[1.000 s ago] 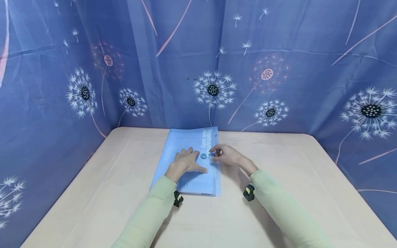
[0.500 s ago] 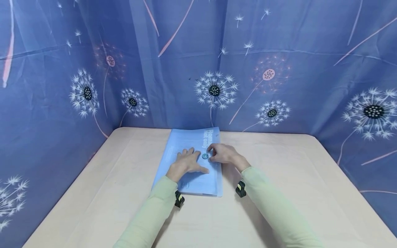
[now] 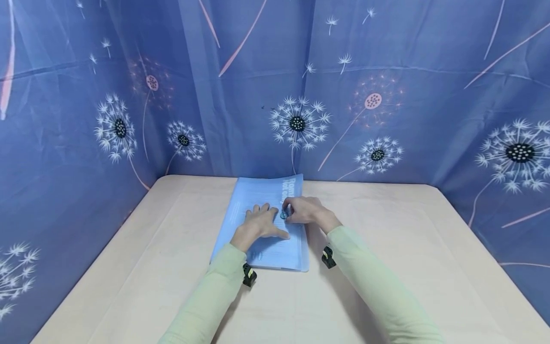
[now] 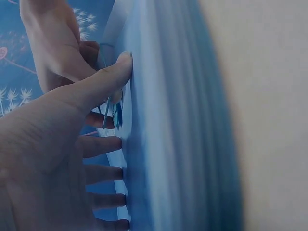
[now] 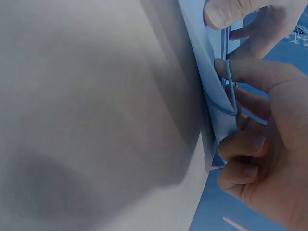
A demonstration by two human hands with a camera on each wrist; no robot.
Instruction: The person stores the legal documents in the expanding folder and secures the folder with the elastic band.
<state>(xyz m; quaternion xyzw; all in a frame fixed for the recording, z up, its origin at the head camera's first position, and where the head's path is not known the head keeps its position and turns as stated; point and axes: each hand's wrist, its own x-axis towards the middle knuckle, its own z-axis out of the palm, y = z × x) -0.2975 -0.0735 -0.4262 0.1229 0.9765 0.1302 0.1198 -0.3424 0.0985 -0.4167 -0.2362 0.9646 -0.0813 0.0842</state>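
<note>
A translucent blue expanding file (image 3: 240, 200) with pale lettering lies on the table; its pleated edge shows large in the left wrist view. My left hand (image 3: 259, 224) rests spread on the cover, fingertips and thumb pressing it. A round teal button (image 4: 118, 114) sits on the cover just beyond the left fingers. From the right, my right hand (image 3: 303, 210) reaches over the file and pinches a blue elastic cord (image 5: 222, 108) between thumb and forefinger, right at the button. The cord forms a loop around the fingers in the right wrist view and partly covers the button in the head view.
The file lies on a cream-covered table (image 3: 386, 239), near its back edge. A blue curtain with dandelion prints (image 3: 240, 119) hangs behind the table and along both sides. Black wrist cameras sit under both green sleeves.
My right hand has moved left with the elastic cord, from the file's right edge to the button, which its fingers now partly cover. The left hand has stayed in place on the file.
</note>
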